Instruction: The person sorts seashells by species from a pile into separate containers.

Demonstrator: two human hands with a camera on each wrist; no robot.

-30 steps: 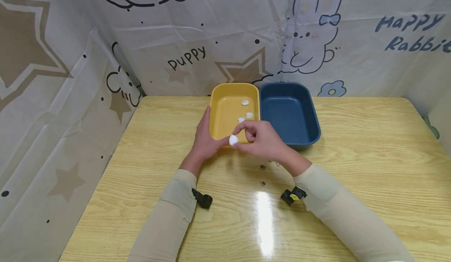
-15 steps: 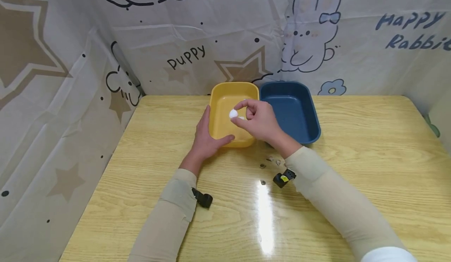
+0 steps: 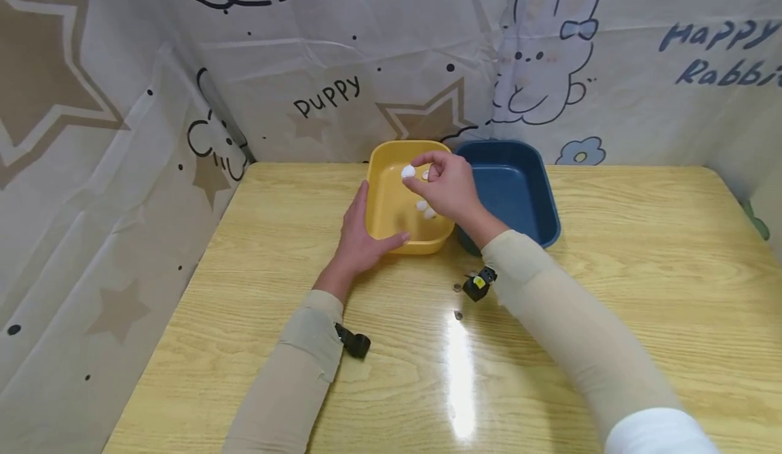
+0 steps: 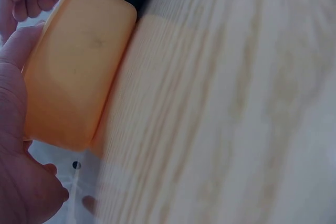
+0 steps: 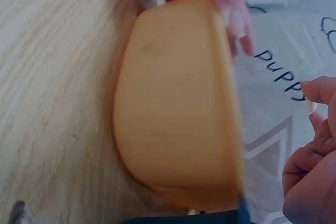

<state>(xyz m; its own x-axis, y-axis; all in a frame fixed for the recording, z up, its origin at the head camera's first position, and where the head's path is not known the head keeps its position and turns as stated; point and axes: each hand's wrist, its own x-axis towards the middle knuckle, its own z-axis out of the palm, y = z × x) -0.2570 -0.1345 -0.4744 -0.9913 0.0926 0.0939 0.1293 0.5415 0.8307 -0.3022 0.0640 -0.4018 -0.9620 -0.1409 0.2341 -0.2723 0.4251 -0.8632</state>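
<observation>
My right hand pinches a small white seashell between thumb and index finger, over the far half of the yellow plastic bin. Below it, several white shells lie on the bin's floor, some perhaps covered by the hand. At the bin's near left corner, my left hand holds it, fingers along the left wall and thumb over the front rim. In the right wrist view the pinched shell shows edge-on at the fingertips. The left wrist view has the left thumb at the bin's rim.
A dark blue bin stands directly right of the yellow one, near the table's back edge. Small dark shell-like bits lie on the wooden table in front of the bins. A printed cloth hangs behind.
My right hand has carried the pinched white shell from the yellow bin's front rim away from me, over its far half. My left hand has stayed on the bin.
</observation>
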